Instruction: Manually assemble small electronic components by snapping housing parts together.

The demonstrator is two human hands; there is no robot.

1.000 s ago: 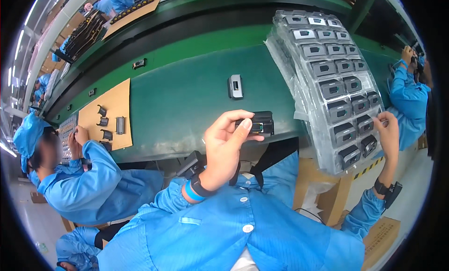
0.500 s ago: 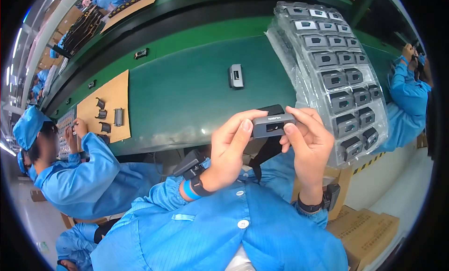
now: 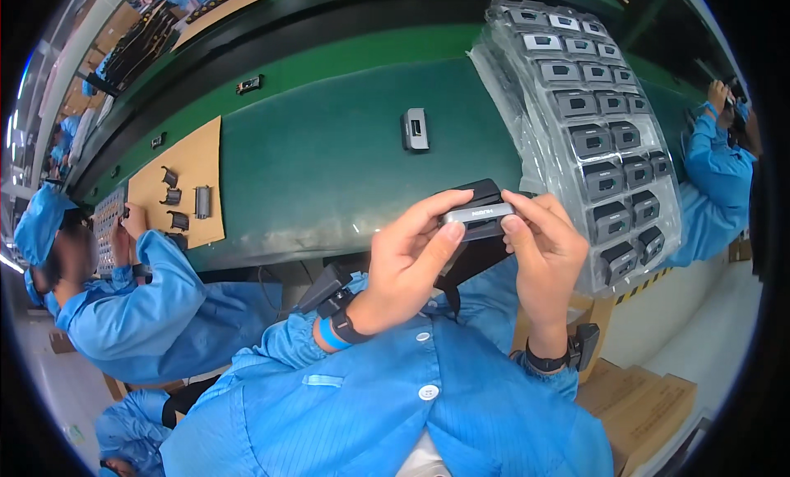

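Observation:
Between both hands, just in front of the near table edge, is a small grey-and-black plastic housing (image 3: 480,214) with a rectangular window in its face. My left hand (image 3: 401,261) pinches its left end between thumb and fingers. On the right end, my right hand (image 3: 545,251) grips with thumb and fingertips. The housing's lighter grey edge with printing is turned up, and the window is partly seen below it. A similar grey housing (image 3: 416,129) lies alone on the green table mat (image 3: 321,156), beyond my hands.
At right, a clear plastic tray (image 3: 550,140) holds several rows of grey housings. Black curved parts (image 3: 170,196) lie on cardboard (image 3: 216,152) at left, beside a co-worker in blue (image 3: 148,312). Small parts (image 3: 249,84) sit on the far green strip. Cardboard boxes (image 3: 650,419) stand low at right.
The housing has tilted in my fingers, so its printed edge shows more and its window less. My left thumb has shifted slightly along it. The co-worker at left has moved a little.

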